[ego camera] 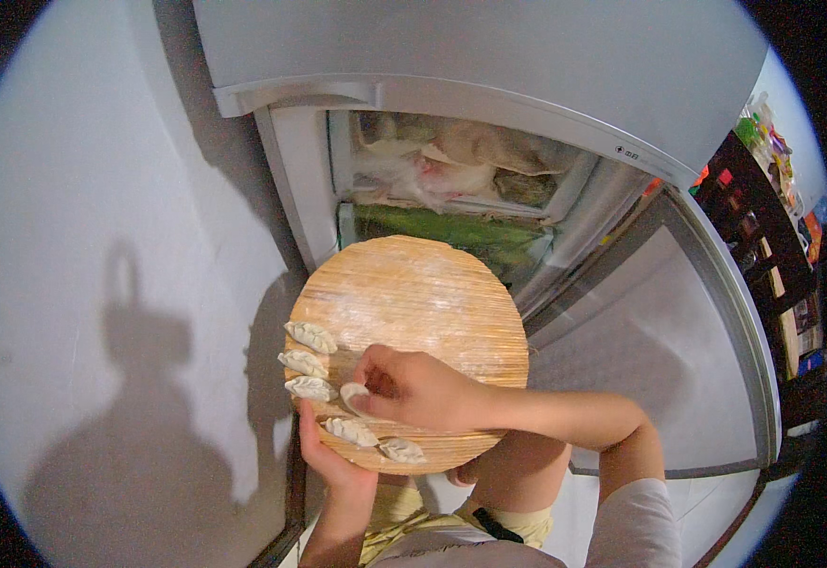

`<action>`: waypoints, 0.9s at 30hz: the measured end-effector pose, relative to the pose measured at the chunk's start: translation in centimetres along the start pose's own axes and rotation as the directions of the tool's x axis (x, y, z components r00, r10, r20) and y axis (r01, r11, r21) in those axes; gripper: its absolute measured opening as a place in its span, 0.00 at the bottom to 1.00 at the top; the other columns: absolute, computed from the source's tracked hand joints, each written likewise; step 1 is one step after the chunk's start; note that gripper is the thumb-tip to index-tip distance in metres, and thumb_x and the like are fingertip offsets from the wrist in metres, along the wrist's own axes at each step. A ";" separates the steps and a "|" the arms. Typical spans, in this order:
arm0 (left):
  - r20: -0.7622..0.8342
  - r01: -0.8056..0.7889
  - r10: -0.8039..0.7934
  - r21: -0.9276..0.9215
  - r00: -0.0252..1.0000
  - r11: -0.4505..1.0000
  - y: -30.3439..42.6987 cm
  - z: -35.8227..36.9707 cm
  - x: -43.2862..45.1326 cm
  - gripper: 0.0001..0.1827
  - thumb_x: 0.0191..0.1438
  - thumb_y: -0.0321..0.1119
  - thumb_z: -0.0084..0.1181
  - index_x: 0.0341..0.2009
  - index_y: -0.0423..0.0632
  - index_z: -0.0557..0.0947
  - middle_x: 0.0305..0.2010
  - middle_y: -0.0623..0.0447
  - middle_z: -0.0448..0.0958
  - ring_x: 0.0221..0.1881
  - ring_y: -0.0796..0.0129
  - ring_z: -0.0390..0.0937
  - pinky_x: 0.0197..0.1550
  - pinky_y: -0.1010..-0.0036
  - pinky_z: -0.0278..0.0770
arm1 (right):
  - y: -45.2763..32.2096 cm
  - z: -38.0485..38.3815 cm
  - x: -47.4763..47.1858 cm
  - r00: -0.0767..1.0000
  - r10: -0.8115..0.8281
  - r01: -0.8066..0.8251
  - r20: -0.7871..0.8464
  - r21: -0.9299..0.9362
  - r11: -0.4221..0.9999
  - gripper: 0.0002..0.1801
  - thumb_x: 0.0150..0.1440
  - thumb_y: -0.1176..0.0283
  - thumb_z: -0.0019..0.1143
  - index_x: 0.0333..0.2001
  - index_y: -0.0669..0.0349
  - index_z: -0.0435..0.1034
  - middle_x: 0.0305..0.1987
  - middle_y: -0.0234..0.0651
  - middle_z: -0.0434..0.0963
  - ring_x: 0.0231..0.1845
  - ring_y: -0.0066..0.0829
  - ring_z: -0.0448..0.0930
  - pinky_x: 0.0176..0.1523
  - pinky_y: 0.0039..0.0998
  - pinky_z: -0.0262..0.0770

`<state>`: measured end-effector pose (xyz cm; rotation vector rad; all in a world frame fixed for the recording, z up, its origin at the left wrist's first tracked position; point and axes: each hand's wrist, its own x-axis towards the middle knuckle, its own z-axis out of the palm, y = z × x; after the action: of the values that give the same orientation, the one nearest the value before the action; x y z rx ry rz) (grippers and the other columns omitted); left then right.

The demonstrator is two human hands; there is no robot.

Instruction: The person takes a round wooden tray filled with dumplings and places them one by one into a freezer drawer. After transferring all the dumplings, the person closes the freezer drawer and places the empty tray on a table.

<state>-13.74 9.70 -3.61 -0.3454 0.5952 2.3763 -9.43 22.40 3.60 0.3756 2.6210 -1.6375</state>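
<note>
My left hand point(332, 458) grips the lower left edge of a round tray of thin wooden strips point(399, 298), dusted with white powder. Between the fingertips of my right hand point(413, 390), low over the tray, is a pale dumpling point(354, 397); my fingers partly cover it. Several other pleated dumplings lie around the tray's left and lower rim: one at the upper left point(312, 337), others just below it point(307, 388), and two near the bottom edge point(402, 450). Part of my left hand is hidden beneath the tray.
Beyond the tray is an open fridge compartment with a clear-fronted drawer point(456, 167) of bagged items and a green-looking one below. Its door point(655, 341) stands swung out to the right. A pale wall point(101, 213) rises at the left. A dark shelf point(754, 220) holds assorted items at the far right.
</note>
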 end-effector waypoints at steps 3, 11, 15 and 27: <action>0.042 0.014 -0.013 -0.023 0.999 1.000 -0.2 -0.4 0.5 0.26 0.59 0.49 0.38 0.57 0.47 0.65 0.56 0.49 0.66 0.56 0.59 0.64 0.58 0.63 0.61 | 1.4 -1.9 0.8 0.991 0.129 -0.129 0.034 0.491 0.861 0.14 0.58 0.64 0.48 0.41 0.63 0.63 0.33 0.37 0.74 0.28 0.28 0.76 0.29 0.21 0.74; 0.071 -0.005 0.006 -0.011 0.997 1.000 -0.2 -0.3 0.3 0.27 0.59 0.49 0.37 0.58 0.48 0.63 0.59 0.50 0.63 0.58 0.58 0.62 0.59 0.62 0.58 | 3.4 -16.8 5.2 0.788 0.182 0.351 -0.587 0.673 0.652 0.17 0.62 0.69 0.36 0.51 0.69 0.56 0.46 0.45 0.70 0.40 0.33 0.77 0.33 0.23 0.77; 0.078 -0.023 0.022 0.006 0.997 1.000 -0.2 -0.5 0.2 0.27 0.59 0.49 0.37 0.59 0.48 0.62 0.59 0.50 0.63 0.58 0.58 0.61 0.59 0.61 0.58 | 2.3 -19.4 7.2 0.714 0.070 0.536 -0.697 0.609 0.585 0.18 0.61 0.75 0.34 0.53 0.73 0.54 0.51 0.51 0.65 0.49 0.41 0.73 0.48 0.30 0.77; 0.118 -0.028 0.028 -0.002 0.993 1.000 -0.2 -0.6 0.6 0.27 0.60 0.49 0.36 0.58 0.48 0.62 0.58 0.50 0.64 0.57 0.58 0.63 0.58 0.62 0.59 | 3.5 -22.3 11.9 0.817 -0.033 0.524 -0.576 0.718 0.459 0.19 0.60 0.79 0.40 0.55 0.66 0.55 0.58 0.48 0.59 0.60 0.46 0.62 0.60 0.38 0.70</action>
<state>-13.99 9.82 -4.43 -0.1961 0.5484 2.4044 -17.89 45.97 8.68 0.3840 1.8608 -3.3506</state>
